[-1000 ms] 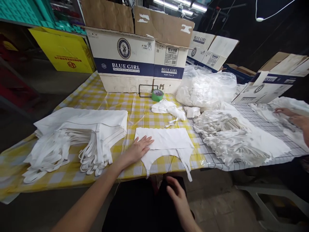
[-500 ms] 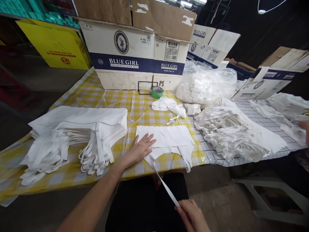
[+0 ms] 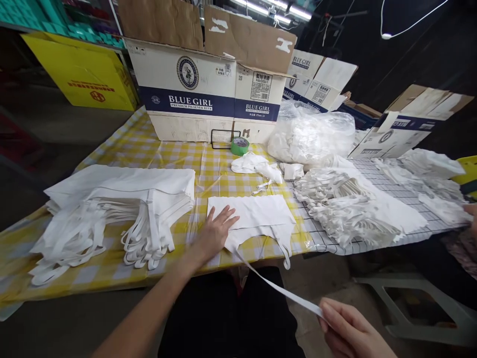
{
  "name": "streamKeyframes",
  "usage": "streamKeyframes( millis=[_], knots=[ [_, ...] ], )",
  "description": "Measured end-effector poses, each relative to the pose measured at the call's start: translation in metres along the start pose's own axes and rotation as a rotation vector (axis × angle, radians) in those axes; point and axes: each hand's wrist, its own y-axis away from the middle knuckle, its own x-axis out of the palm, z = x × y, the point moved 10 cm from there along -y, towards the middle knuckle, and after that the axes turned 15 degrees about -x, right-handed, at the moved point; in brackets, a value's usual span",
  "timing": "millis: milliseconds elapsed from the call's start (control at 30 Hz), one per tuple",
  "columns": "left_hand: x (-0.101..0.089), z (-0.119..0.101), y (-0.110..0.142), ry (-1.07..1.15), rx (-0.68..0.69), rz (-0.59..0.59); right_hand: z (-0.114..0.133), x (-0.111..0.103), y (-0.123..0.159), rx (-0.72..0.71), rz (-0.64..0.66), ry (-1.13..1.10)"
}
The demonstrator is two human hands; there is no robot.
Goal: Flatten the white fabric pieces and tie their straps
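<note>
A white strapped top [image 3: 261, 211] lies flat near the table's front edge, its scalloped edge facing away from me. My left hand [image 3: 219, 228] rests on its left side with fingers spread. Beyond the table edge, my right hand [image 3: 348, 325] pinches the end of one long white strap [image 3: 283, 292], which runs from the top's lower left part and sags slightly. The other strap [image 3: 286, 253] hangs as a loop over the edge. Left of my hand lies a thick stack of similar white tops [image 3: 122, 181], their straps bunched toward me.
On the right is another pile of white garments [image 3: 346, 199]. Behind stand a green tape roll [image 3: 239, 145], a black wire stand [image 3: 221, 139], a clear plastic bag [image 3: 313, 132] and a big carton [image 3: 190, 94]. Another person's hand [image 3: 471, 214] shows at the far right.
My right hand has moved right with the strap end, so the strap now slants further sideways. My left hand stays on the top. A yellow thing has come into view at far right.
</note>
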Motion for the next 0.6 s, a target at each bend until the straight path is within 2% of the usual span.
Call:
streamKeyframes(
  millis=[67,133,233,300,333,400,467,533,600],
  knots=[
    [-0.023,-0.035,0.025,0.076,0.091,-0.147,0.0,0.017,-0.003,0.042,-0.01,-0.241],
    [-0.038,-0.075,0.056,0.189,0.19,-0.241,0.003,0.032,-0.009,0.048,-0.022,-0.376],
    [-0.038,-0.128,0.095,0.315,0.304,-0.253,0.005,0.058,-0.015,0.055,0.018,-0.462],
    [-0.034,-0.147,0.109,0.404,0.333,-0.232,0.005,0.076,-0.015,0.085,0.108,-0.491],
    [-0.032,-0.15,0.112,0.454,0.313,-0.213,0.006,0.085,-0.014,0.103,0.17,-0.49],
    [-0.029,-0.139,0.111,0.564,0.206,-0.139,0.015,0.097,-0.014,0.095,0.318,-0.402],
    [-0.024,-0.12,0.108,0.677,0.08,0.004,0.031,0.101,-0.024,-0.018,0.46,-0.162],
    [-0.024,-0.1,0.107,0.773,-0.021,0.114,0.053,0.094,-0.05,-0.262,0.45,0.193],
    [-0.033,-0.085,0.105,0.81,-0.077,0.133,0.079,0.086,-0.081,-0.572,0.287,0.54]
  ],
)
